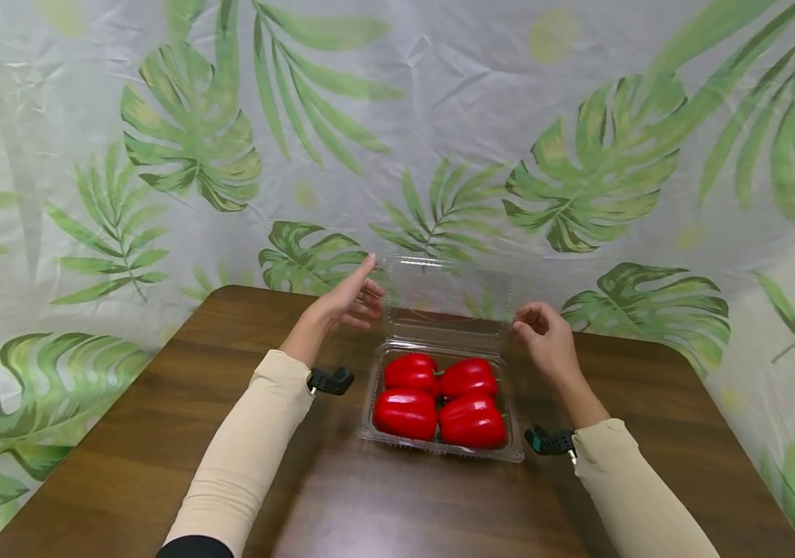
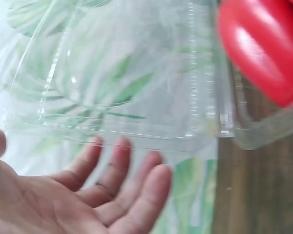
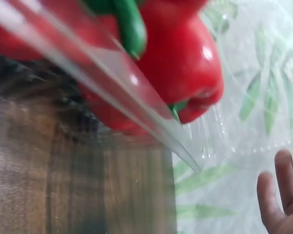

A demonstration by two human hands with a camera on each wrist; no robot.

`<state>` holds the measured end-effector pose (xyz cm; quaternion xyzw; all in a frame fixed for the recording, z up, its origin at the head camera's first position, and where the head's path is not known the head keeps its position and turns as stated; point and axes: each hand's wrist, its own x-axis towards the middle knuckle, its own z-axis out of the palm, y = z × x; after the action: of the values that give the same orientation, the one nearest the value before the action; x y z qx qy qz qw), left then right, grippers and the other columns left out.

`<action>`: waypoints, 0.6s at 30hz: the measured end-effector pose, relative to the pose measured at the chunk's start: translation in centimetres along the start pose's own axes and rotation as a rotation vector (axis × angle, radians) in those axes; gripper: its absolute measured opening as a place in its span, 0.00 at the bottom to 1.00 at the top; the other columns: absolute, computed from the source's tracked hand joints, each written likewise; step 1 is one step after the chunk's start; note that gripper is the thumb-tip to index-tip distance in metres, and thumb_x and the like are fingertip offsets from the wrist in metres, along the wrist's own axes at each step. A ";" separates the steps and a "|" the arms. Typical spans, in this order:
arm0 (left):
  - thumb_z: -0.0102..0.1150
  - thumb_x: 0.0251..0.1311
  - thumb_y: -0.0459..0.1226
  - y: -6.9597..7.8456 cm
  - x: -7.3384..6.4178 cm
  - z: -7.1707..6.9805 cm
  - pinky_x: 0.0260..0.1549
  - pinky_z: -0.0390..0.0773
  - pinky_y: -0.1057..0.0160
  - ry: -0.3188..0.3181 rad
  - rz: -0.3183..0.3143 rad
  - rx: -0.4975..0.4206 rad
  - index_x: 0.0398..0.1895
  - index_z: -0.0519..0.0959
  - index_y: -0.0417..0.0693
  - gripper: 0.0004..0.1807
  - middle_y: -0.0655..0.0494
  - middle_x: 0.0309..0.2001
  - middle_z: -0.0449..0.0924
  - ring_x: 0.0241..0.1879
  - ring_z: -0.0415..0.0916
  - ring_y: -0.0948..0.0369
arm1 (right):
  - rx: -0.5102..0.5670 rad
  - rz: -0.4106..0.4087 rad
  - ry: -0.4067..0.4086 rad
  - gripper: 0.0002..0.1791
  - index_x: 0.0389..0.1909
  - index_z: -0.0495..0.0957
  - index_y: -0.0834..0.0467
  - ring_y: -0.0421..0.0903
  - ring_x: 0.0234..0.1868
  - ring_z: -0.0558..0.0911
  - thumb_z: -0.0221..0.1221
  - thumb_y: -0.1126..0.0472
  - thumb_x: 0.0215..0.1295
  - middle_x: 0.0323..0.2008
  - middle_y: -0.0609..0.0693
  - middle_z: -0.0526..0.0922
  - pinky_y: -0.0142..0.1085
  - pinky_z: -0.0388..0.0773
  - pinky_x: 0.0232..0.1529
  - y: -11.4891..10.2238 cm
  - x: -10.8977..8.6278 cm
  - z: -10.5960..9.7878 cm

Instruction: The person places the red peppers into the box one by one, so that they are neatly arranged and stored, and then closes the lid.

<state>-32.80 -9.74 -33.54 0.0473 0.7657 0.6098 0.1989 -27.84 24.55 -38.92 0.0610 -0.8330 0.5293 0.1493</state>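
Observation:
A clear plastic clamshell container (image 1: pixel 367 422) sits on the table with several red bell peppers (image 1: pixel 473 421) in its base. Its transparent lid (image 1: pixel 449 294) stands raised at the back. Beside the lid's left edge is my left hand (image 1: pixel 352 301), thumb up and apart from the loosely bent fingers. In the left wrist view, those fingertips (image 2: pixel 151 165) lie at the lid's edge; whether they touch is unclear. My right hand (image 1: pixel 545 339) is by the lid's right edge, fingers bent. The right wrist view has its fingers (image 3: pixel 285 180) apart from the lid, pinching nothing visible.
Below the container lies a brown wooden table (image 1: pixel 397 511). A pale cloth printed with green leaves (image 1: pixel 453 93) hangs right behind the table's back edge. Each wrist wears a small black camera, the left one (image 1: pixel 331 380) and the right one (image 1: pixel 548 440), near the container's sides.

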 end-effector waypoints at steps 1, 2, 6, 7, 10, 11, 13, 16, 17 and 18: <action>0.23 0.66 0.71 0.4 -0.3 -0.1 0.61 0.74 0.41 -0.015 -0.020 0.007 0.66 0.68 0.36 0.51 0.33 0.65 0.70 0.64 0.71 0.37 | -0.017 -0.011 0.005 0.10 0.48 0.74 0.66 0.32 0.35 0.79 0.57 0.66 0.70 0.40 0.55 0.80 0.24 0.82 0.39 -0.1 -0.3 0.0; 0.21 0.64 0.73 0.8 -0.6 -0.2 0.62 0.74 0.40 -0.027 -0.034 0.020 0.66 0.68 0.36 0.54 0.33 0.66 0.70 0.64 0.71 0.37 | -0.034 -0.021 0.011 0.10 0.48 0.74 0.65 0.31 0.35 0.78 0.57 0.65 0.70 0.41 0.57 0.80 0.23 0.80 0.39 -0.2 -0.5 0.0; 0.22 0.62 0.75 1.6 -1.5 -0.4 0.62 0.74 0.40 -0.066 -0.060 0.055 0.67 0.68 0.36 0.55 0.33 0.66 0.70 0.64 0.72 0.38 | -0.056 -0.038 0.025 0.11 0.49 0.75 0.63 0.31 0.37 0.77 0.58 0.62 0.71 0.42 0.56 0.80 0.21 0.76 0.39 -0.4 -1.2 0.0; 0.23 0.62 0.75 1.6 -1.7 -0.4 0.61 0.75 0.40 -0.073 -0.060 0.061 0.67 0.67 0.36 0.55 0.33 0.65 0.71 0.63 0.72 0.39 | -0.040 -0.033 0.024 0.12 0.49 0.75 0.63 0.32 0.37 0.77 0.57 0.60 0.71 0.41 0.55 0.80 0.22 0.77 0.39 -0.5 -1.3 0.0; 0.25 0.64 0.73 1.6 -1.9 -0.4 0.61 0.76 0.41 -0.097 -0.051 0.069 0.67 0.67 0.36 0.53 0.35 0.65 0.71 0.64 0.72 0.39 | 0.018 0.007 -0.017 0.17 0.53 0.74 0.63 0.33 0.39 0.80 0.54 0.55 0.74 0.39 0.46 0.80 0.24 0.79 0.42 -0.8 -1.6 -0.5; 0.26 0.65 0.72 1.5 -2.0 -0.4 0.61 0.76 0.41 -0.105 -0.045 0.067 0.67 0.66 0.36 0.52 0.35 0.66 0.71 0.64 0.71 0.39 | 0.041 0.029 -0.045 0.19 0.54 0.73 0.64 0.34 0.41 0.81 0.52 0.53 0.75 0.40 0.45 0.80 0.26 0.80 0.44 -1.1 -1.7 -0.7; 0.26 0.66 0.71 1.2 -2.0 -0.4 0.61 0.75 0.41 -0.120 -0.033 0.066 0.68 0.65 0.35 0.51 0.34 0.67 0.69 0.66 0.69 0.39 | 0.063 0.084 -0.107 0.25 0.58 0.70 0.66 0.38 0.47 0.82 0.45 0.47 0.78 0.44 0.47 0.81 0.31 0.81 0.49 -1.7 -1.8 -1.3; 0.26 0.66 0.70 0.9 -2.3 -0.4 0.62 0.74 0.42 -0.139 -0.026 0.070 0.69 0.64 0.35 0.50 0.33 0.69 0.66 0.67 0.67 0.38 | 0.072 0.172 -0.231 0.38 0.66 0.64 0.67 0.52 0.61 0.79 0.34 0.38 0.78 0.60 0.62 0.77 0.46 0.78 0.59 -3.2 -2.0 -2.3; 0.26 0.66 0.70 0.8 -2.4 -0.4 0.63 0.74 0.42 -0.143 -0.027 0.072 0.69 0.63 0.35 0.51 0.33 0.70 0.65 0.68 0.67 0.38 | 0.069 0.195 -0.273 0.41 0.69 0.62 0.67 0.58 0.64 0.76 0.31 0.36 0.77 0.65 0.66 0.72 0.51 0.76 0.62 -3.7 -2.0 -2.6; 0.25 0.66 0.70 0.7 -2.6 -0.4 0.63 0.73 0.42 -0.145 -0.033 0.076 0.70 0.63 0.34 0.51 0.33 0.70 0.65 0.68 0.67 0.38 | 0.063 0.218 -0.314 0.44 0.71 0.60 0.67 0.62 0.68 0.72 0.28 0.33 0.75 0.69 0.68 0.67 0.56 0.73 0.64 -4.2 -2.0 -2.8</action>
<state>-30.71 -10.73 -32.11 0.0864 0.7726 0.5719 0.2619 -24.32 25.13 -34.87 0.0567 -0.8308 0.5520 -0.0426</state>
